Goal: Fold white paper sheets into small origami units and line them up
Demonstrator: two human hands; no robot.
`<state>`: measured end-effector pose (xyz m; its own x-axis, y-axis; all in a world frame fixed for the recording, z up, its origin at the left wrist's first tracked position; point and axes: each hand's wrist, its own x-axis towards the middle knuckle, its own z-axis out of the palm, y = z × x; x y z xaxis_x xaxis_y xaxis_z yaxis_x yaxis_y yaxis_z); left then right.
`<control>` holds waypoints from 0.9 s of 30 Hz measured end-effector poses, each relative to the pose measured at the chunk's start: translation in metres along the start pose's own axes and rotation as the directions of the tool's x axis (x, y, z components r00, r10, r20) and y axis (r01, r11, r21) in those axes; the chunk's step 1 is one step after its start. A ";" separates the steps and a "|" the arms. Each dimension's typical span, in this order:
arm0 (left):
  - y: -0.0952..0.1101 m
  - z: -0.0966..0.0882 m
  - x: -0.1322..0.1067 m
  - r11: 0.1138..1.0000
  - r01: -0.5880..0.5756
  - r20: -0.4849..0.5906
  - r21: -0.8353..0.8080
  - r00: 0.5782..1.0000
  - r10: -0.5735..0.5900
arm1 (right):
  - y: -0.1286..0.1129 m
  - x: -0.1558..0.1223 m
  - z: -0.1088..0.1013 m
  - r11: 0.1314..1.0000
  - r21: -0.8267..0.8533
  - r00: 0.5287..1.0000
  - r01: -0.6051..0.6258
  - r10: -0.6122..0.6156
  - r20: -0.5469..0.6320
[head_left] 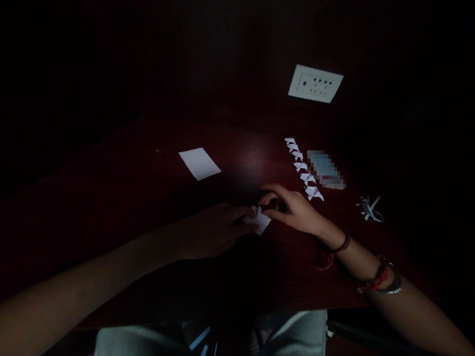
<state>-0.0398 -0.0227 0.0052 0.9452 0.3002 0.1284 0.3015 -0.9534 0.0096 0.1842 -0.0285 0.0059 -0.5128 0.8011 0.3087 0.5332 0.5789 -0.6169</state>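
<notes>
A small piece of folded white paper [263, 223] lies on the dark red table in front of me. My left hand [218, 227], with a ring on one finger, grips it from the left between thumb and fingers. From the right, my right hand [297, 210] reaches in with its thumb tip at the paper's edge. Its index finger is stretched out apart from the thumb, and the other fingers are partly curled. Beyond it, several small folded paper figures [307, 177] stand in a slanting row. A flat square sheet of white paper [200, 164] lies farther back on the left.
A phone-like device [326, 169], blurred out, lies right of the paper figures. Thin curled paper strips [370, 209] sit farther right. A white socket plate [315, 84] is on the dark wall behind the table [122, 183]. The surroundings are very dim.
</notes>
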 end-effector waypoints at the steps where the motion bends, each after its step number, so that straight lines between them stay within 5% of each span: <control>1: -0.002 0.001 0.000 1.000 -0.012 0.000 -0.011 1.000 0.012 | 0.002 0.002 0.002 1.000 0.019 1.000 -0.009 0.009 0.005; 12: 0.001 0.007 0.008 0.996 0.018 -0.126 -0.092 0.992 -0.030 | 0.010 0.012 0.009 0.999 0.031 1.000 -0.006 0.006 0.025; 27: -0.024 0.007 0.001 0.991 -0.044 -0.017 -0.127 0.999 0.043 | 0.007 0.003 -0.005 0.984 -0.080 0.980 0.158 -0.146 0.134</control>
<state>-0.0454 0.0004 -0.0017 0.9549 0.2588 0.1452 0.2410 -0.9618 0.1297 0.1899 -0.0211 0.0061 -0.6710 0.6800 0.2956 0.4974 0.7085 -0.5006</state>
